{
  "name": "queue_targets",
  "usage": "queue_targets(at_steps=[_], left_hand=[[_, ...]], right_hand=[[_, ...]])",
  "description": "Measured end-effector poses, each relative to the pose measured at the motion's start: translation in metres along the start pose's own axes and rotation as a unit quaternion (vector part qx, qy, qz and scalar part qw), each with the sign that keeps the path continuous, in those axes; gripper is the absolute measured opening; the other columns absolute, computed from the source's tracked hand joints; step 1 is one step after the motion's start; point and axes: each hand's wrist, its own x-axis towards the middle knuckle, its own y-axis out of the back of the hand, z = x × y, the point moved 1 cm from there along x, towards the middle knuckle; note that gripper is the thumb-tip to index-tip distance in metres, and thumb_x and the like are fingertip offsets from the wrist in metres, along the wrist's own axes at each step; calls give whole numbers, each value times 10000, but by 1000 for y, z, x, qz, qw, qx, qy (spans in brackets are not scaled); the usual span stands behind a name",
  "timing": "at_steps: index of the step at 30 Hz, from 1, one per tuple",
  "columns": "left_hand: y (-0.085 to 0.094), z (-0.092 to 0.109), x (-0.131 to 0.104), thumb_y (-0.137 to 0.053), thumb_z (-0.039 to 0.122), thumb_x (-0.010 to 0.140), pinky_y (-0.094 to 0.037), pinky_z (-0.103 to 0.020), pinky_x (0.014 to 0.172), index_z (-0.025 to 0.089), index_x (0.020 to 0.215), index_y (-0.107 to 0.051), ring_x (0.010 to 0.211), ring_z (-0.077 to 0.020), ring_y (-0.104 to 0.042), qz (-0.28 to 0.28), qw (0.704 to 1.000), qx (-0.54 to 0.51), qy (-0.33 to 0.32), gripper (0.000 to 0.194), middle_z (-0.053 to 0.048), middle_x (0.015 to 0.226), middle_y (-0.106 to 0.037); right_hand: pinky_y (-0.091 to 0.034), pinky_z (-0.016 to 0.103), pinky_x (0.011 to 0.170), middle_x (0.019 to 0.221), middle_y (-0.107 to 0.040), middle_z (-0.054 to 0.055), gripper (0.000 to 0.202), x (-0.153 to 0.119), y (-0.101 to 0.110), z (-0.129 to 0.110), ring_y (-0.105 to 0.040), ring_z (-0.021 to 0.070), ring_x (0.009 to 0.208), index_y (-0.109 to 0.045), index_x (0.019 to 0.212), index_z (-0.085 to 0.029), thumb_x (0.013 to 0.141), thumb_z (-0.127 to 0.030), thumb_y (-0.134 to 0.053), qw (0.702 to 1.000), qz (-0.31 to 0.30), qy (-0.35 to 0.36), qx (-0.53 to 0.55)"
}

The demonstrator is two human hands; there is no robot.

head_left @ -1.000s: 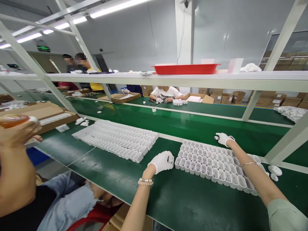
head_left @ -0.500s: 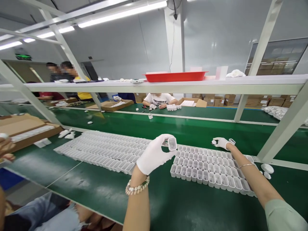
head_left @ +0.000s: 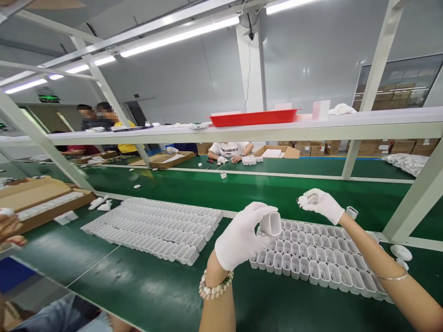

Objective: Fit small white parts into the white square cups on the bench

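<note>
My left hand (head_left: 240, 237), in a white glove, grips a small rectangular white plastic case (head_left: 274, 224) between thumb and fingers. The case is tilted, its open end facing right and toward me. My gloved right hand (head_left: 324, 205) pinches a small white part (head_left: 303, 201) with a dark edge above the green belt; its exact kind is too small to tell. Below both hands stand close rows of open white cases (head_left: 304, 272), several with dark bits inside. Just behind my right wrist, another white case (head_left: 351, 212) lies on the belt.
Further rows of white cases (head_left: 148, 230) stand at left. A cardboard box (head_left: 74, 201) and a co-worker's hand (head_left: 14, 230) are at the far left. Overhead runs a shelf with a red tray (head_left: 254, 118); its post (head_left: 411, 198) rises at right. A co-worker (head_left: 230, 150) sits opposite.
My left hand has moved right with the case, which is now tilted. My right hand has lifted off the belt with the small white part pinched in it. The view has shifted slightly.
</note>
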Motion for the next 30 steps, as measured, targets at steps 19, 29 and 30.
queue_targets(at_steps=[19,29,30], left_hand=[[-15,6,3,-615,19,708,-505,-297,852,246,1230,-475,983,-171,-594,-26,995,88,-45,585,-31,1116,-622],[-14,8,3,-611,24,707,-504,-291,835,217,1196,-488,963,-170,-598,-21,992,108,-59,540,-33,1083,-646],[-14,8,2,-604,24,704,-508,-301,829,216,1197,-488,957,-174,-598,-20,992,110,-58,541,-36,1080,-647]], right_hand=[[-610,328,783,918,-743,-50,311,-94,-52,-44,-704,179,785,-697,1087,-372,787,-302,-736,986,26,148,-73],[-627,349,756,936,-750,-16,390,-95,-54,-38,-713,203,766,-702,1069,-323,696,-314,-814,984,70,136,-86],[-628,348,754,944,-751,-9,395,-95,-54,-38,-715,209,784,-699,1071,-310,694,-310,-815,985,68,135,-89]])
